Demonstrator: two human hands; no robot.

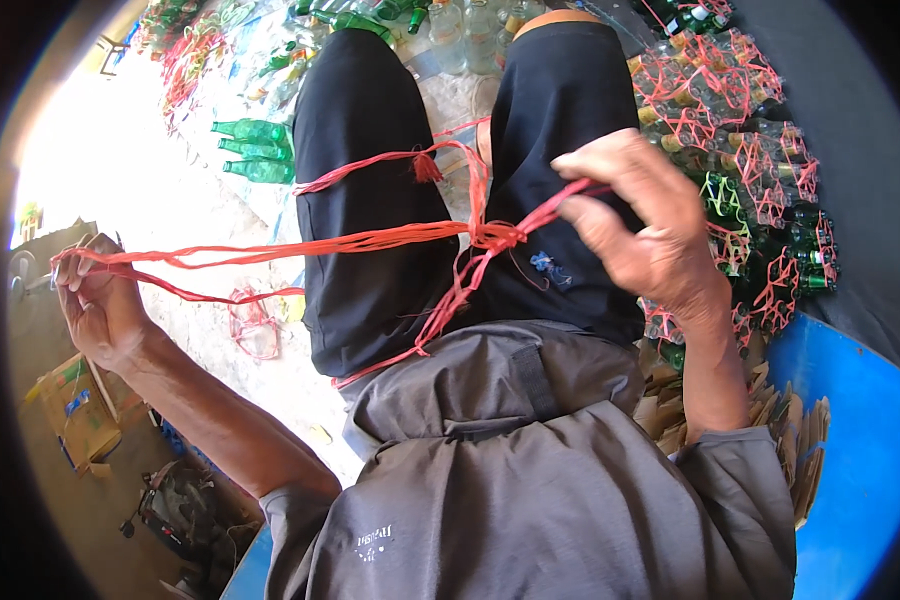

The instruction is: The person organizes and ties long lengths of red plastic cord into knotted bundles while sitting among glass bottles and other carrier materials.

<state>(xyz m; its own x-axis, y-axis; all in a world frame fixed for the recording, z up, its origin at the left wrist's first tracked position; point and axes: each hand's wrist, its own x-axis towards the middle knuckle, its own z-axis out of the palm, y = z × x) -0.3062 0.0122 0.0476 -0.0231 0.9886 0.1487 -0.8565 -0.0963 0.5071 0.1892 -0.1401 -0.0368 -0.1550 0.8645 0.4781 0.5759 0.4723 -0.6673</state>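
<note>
Green bottles (258,151) on pale floor (210,365), left; cardboard pieces (815,440) (brown, bunched) beside blue panel (865,470), right.

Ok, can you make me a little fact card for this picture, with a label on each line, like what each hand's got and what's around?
Left grip: pinching strands of red string, stretched out to the left
Right grip: thumb and fingers on the string, just right of the knot
Knot: between the hands, above the lap
Clothes: black trousers, grey shirt
Left floor: green bottles lying down
Right side: bottles tied with reddish string, cardboard pieces, blue surface
</note>
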